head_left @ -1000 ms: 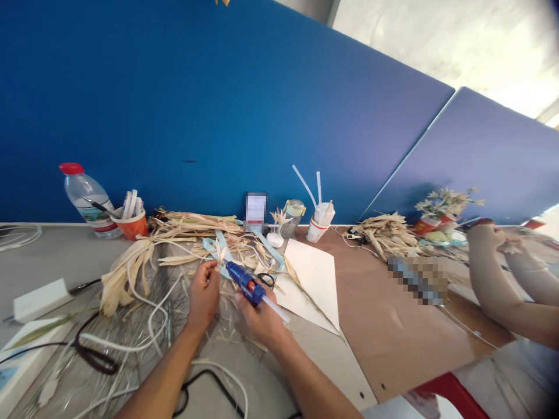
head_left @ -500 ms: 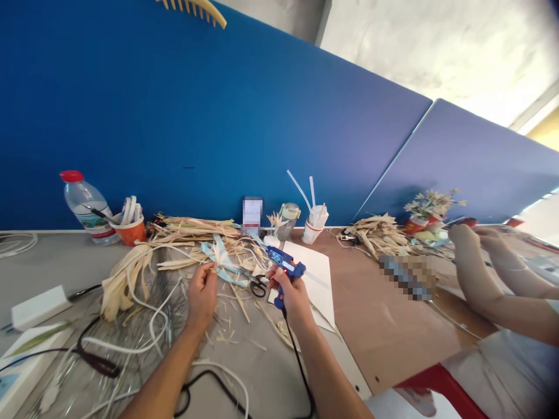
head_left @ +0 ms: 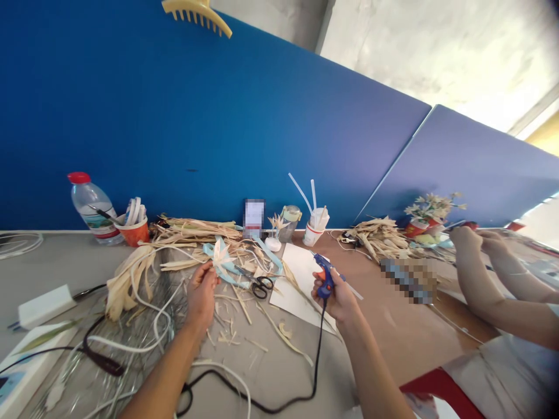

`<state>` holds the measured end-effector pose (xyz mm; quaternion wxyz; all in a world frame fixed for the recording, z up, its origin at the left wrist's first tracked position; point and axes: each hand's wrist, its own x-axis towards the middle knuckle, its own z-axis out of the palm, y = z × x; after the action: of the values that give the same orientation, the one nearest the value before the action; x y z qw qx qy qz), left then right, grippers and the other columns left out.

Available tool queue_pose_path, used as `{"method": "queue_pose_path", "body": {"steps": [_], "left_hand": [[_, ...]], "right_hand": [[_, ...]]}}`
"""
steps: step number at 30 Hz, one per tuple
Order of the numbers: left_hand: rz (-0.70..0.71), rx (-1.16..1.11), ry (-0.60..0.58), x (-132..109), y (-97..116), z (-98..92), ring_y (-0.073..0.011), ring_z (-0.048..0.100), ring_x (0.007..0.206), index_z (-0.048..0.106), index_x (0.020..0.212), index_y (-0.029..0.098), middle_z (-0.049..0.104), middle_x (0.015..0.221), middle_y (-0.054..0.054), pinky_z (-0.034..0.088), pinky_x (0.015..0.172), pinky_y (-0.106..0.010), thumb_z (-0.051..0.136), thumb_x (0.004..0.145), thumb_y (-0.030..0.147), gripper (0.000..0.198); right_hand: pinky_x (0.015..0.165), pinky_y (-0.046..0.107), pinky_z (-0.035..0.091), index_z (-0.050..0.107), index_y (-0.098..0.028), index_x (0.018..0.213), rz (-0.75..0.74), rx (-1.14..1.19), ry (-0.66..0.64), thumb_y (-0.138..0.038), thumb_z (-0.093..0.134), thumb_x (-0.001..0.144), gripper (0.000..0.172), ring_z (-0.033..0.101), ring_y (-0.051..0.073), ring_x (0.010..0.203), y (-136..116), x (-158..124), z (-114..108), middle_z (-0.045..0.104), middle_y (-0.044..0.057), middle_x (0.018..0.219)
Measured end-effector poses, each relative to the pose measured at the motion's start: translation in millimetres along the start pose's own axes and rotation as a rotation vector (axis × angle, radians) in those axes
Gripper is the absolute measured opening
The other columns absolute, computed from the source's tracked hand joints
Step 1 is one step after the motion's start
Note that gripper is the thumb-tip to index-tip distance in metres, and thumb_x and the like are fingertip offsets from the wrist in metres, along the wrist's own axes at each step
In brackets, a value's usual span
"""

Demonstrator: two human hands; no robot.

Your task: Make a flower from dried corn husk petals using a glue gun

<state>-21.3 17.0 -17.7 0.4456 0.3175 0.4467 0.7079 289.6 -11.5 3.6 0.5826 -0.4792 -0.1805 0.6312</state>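
Observation:
My left hand (head_left: 201, 294) is closed, pinching a small pale husk flower (head_left: 222, 255) whose petals spread above the fingertips. Behind that flower lies a light-blue ribbon (head_left: 238, 279). My right hand (head_left: 338, 297) grips a blue glue gun (head_left: 325, 276) over the right edge of the white sheets (head_left: 290, 299); its nozzle points up and left, and a clear glue stick juts from its back. Black-handled scissors (head_left: 262, 287) lie between my hands. A second husk flower (head_left: 277, 224) stands in a small white base (head_left: 273, 244).
Dried husks (head_left: 198, 230) and an orange cup (head_left: 134, 231) line the back, beside a bottle (head_left: 94, 206). White cables, a power strip (head_left: 32, 361) and scraps cover the left. A black cord (head_left: 279, 409) crosses the front. Another person's forearms (head_left: 489, 291) rest at right.
My right hand has moved right with the glue gun, away from my left hand, uncovering the scissors and more of the sheets. My left hand still pinches the flower. The view has shifted slightly.

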Motion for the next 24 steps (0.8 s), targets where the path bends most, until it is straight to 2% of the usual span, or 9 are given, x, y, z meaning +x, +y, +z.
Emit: {"method": "queue_pose_path", "body": {"steps": [4,8,12,15,18,24], "left_hand": [[-0.107,-0.21,-0.12,-1.0,4.6,3.2,-0.0069,0.043,0.049,0.057,0.077,0.019,0.047,0.051,0.009,0.044,0.067,-0.026,0.07,0.062,0.026,0.021],[-0.143,-0.255,-0.185,-2.3,7.1,3.4,-0.0072,0.048,0.053,0.057,0.075,0.019,0.053,0.055,0.007,0.045,0.073,-0.027,0.072,0.064,0.027,0.021],[-0.149,-0.257,-0.212,-1.7,5.7,2.1,-0.0073,0.049,0.053,0.058,0.07,0.017,0.054,0.056,0.005,0.045,0.069,-0.027,0.073,0.065,0.026,0.018],[-0.187,-0.31,-0.224,-0.4,5.1,0.5,-0.0072,0.05,0.054,0.059,0.069,0.017,0.056,0.058,0.005,0.046,0.069,-0.028,0.074,0.064,0.025,0.018],[-0.235,-0.374,-0.231,0.9,5.9,-0.9,-0.0065,0.049,0.053,0.058,0.069,0.018,0.056,0.06,0.005,0.047,0.068,-0.028,0.076,0.063,0.023,0.019],[-0.267,-0.375,-0.223,-0.3,10.2,0.2,-0.0058,0.047,0.051,0.062,0.069,0.017,0.056,0.061,0.005,0.047,0.068,-0.028,0.077,0.06,0.022,0.018]], "right_hand": [[0.049,0.023,0.041,0.066,-0.017,0.072,0.106,0.017,0.024,-0.047,0.043,0.087,0.041,0.051,0.011,0.051,1.2,8.8,-13.6,0.06,0.005,0.063],[0.045,0.02,0.037,0.066,-0.013,0.073,0.249,0.01,-0.014,-0.048,0.037,0.088,0.048,0.045,0.009,0.044,-1.8,13.5,-21.0,0.054,0.004,0.056],[0.038,0.018,0.029,0.066,-0.011,0.073,0.305,-0.096,-0.016,-0.051,0.033,0.088,0.054,0.035,0.007,0.036,-10.3,18.0,-24.6,0.047,0.002,0.048],[0.035,0.016,0.022,0.065,-0.01,0.07,0.349,-0.163,0.0,-0.051,0.031,0.089,0.057,0.028,0.005,0.032,-14.7,22.4,-24.3,0.047,0.002,0.047],[0.033,0.015,0.02,0.064,-0.009,0.067,0.376,-0.236,0.006,-0.054,0.03,0.088,0.06,0.028,0.003,0.03,-16.2,26.7,-23.4,0.048,0.003,0.048],[0.03,0.015,0.014,0.059,-0.013,0.053,0.399,-0.425,0.018,-0.059,0.024,0.088,0.068,0.025,0.002,0.026,-12.5,32.6,-23.5,0.042,0.0,0.041]]}}
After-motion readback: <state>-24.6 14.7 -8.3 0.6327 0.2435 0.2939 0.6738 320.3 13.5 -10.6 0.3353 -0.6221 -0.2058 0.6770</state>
